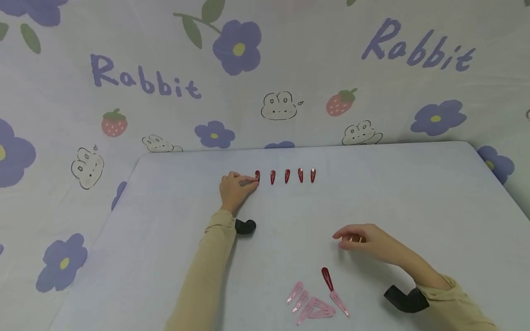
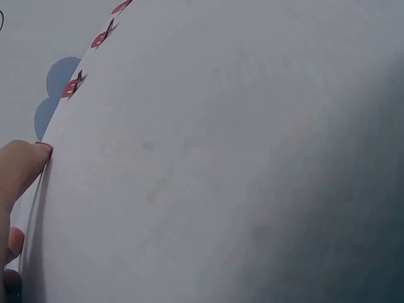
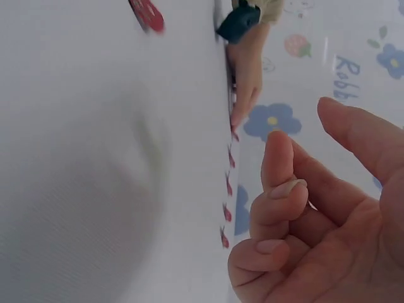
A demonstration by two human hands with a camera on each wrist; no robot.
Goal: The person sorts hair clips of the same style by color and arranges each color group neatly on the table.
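Observation:
My left hand reaches to the far part of the table and pinches a red hair clip between thumb and forefinger, at the left end of a row. To its right stand several more red hair clips, spaced side by side. In the left wrist view the thumb hides most of the held clip. My right hand hovers over the right half of the table, fingers loosely bent and holding nothing. In the right wrist view a gap shows between its thumb and forefinger.
Near the front lie several pink hair clips, some overlapping. Beside them one red hair clip touches the end of a pink hair clip. A printed cloth hangs behind the white table. Black wrist mounts stick out from both sleeves.

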